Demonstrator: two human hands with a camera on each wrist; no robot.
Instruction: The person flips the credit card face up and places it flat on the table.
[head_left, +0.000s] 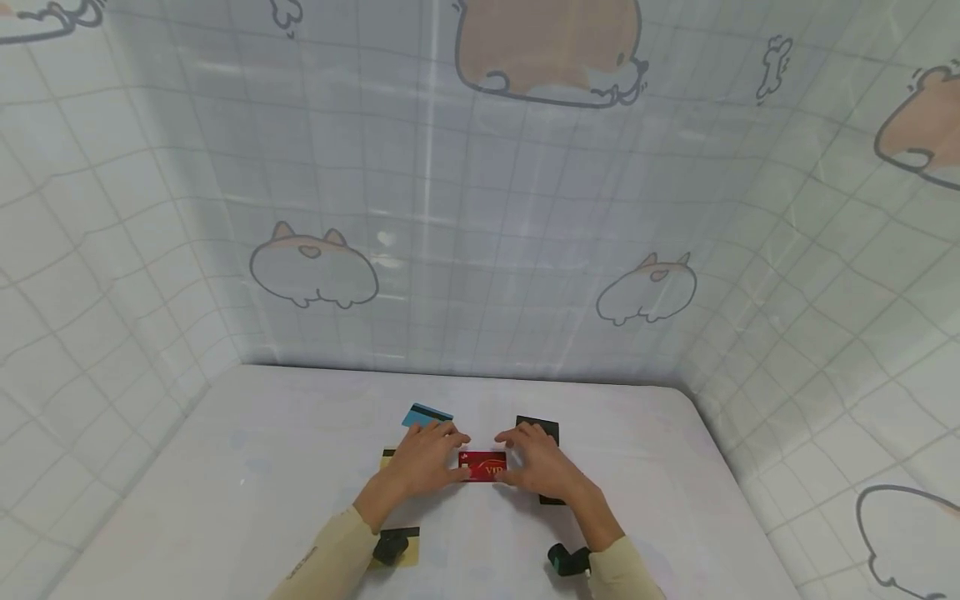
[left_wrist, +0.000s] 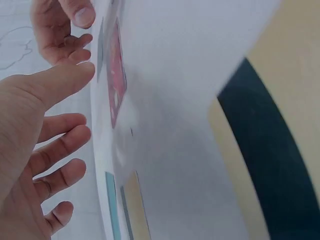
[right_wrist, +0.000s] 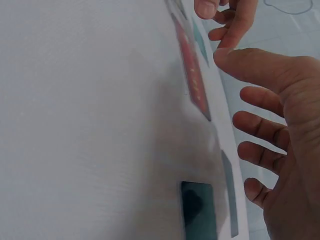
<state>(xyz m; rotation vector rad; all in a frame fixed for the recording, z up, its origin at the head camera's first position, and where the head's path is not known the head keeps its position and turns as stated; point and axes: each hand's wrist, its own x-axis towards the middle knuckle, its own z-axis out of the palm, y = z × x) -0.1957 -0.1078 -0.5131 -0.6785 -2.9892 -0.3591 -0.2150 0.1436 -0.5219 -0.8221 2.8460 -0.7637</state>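
A red card printed VIP [head_left: 482, 467] lies flat on the white table between the two hands. My left hand [head_left: 424, 458] is at its left end with the fingers loosely spread, and my right hand [head_left: 542, 461] mirrors it at the right end. From the head the thumbs overlap the card's edges. In the left wrist view the left hand [left_wrist: 40, 135] hovers beside the red card [left_wrist: 116, 80] with nothing in its fingers. The right wrist view likewise has the right hand [right_wrist: 285, 125] with parted fingers near the red card [right_wrist: 192, 72].
A blue striped card [head_left: 426, 413] lies beyond the left hand. Yellow striped cards lie partly under the left arm, one [head_left: 411, 552] nearer me. Two black cards lie by the right hand, one beyond it [head_left: 538, 423], another below [head_left: 552, 501]. A patterned curtain [head_left: 480, 208] hangs behind the table.
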